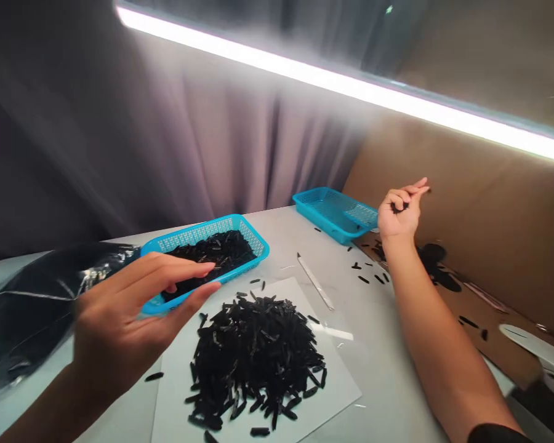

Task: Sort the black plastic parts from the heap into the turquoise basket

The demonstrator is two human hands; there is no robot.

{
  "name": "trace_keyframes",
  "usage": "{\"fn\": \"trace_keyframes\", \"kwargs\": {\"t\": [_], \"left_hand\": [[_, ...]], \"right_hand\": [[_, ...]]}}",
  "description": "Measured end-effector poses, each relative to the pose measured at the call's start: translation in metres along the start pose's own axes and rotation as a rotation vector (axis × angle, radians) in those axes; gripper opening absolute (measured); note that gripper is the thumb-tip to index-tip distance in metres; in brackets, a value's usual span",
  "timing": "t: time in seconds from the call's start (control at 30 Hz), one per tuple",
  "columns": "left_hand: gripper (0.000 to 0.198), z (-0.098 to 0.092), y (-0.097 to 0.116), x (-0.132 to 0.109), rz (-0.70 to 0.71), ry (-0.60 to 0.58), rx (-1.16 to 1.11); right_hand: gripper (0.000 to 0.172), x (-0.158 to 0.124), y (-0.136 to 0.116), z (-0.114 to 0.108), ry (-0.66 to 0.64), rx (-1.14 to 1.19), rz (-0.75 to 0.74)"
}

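Note:
My left hand [138, 301] hovers at the left, thumb and fingertips apart with nothing between them, in front of a blue basket [263, 247] filled with small dark pieces. My right hand [402, 209] is raised at the right, its fingers curled round some dark pieces [399, 208], with a small dark bit at the fingertips. A large heap of black elongated pieces [258, 351] lies on a white sheet [346, 394] in the lower middle.
A second blue basket [337, 231] stands at the back right, near scattered dark pieces. A narrow white strip with a dark tip [316, 283] lies on the table [281, 218]. Black plastic [32, 301] is at the left; a brown cardboard panel [484, 227] rises at the right.

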State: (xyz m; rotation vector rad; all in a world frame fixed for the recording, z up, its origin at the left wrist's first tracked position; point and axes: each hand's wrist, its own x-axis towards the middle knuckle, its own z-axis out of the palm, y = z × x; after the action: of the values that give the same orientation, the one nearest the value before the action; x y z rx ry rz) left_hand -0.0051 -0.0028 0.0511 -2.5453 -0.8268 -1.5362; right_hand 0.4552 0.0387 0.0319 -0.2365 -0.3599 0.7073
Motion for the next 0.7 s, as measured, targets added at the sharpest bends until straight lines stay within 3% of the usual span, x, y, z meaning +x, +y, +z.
{"fn": "trace_keyframes", "kwargs": {"t": [0.13, 0.3, 0.47, 0.57, 0.63, 0.7], "left_hand": [[0.01, 0.001, -0.004, -0.002, -0.063, -0.021, 0.004], [0.008, 0.002, -0.007, -0.002, -0.03, -0.064, 0.005], [0.01, 0.004, -0.004, -0.001, 0.041, -0.089, -0.021], [0.015, 0.007, -0.003, -0.002, 0.023, -0.114, -0.055], [0.016, 0.01, -0.003, -0.003, 0.005, -0.144, -0.079], [0.013, 0.014, -0.004, -0.006, 0.005, -0.186, -0.104]], "right_hand": [[0.02, 0.01, -0.013, -0.015, -0.009, -0.136, -0.037], [0.006, -0.01, 0.029, 0.013, -0.236, -0.453, 0.207], [0.023, -0.099, 0.093, 0.057, -0.609, -0.723, 0.647], [0.029, -0.161, 0.116, 0.075, -0.872, -0.861, 0.87], [0.025, -0.191, 0.121, 0.083, -0.986, -0.899, 0.927], [0.017, -0.209, 0.121, 0.088, -1.086, -0.985, 0.868]]}}
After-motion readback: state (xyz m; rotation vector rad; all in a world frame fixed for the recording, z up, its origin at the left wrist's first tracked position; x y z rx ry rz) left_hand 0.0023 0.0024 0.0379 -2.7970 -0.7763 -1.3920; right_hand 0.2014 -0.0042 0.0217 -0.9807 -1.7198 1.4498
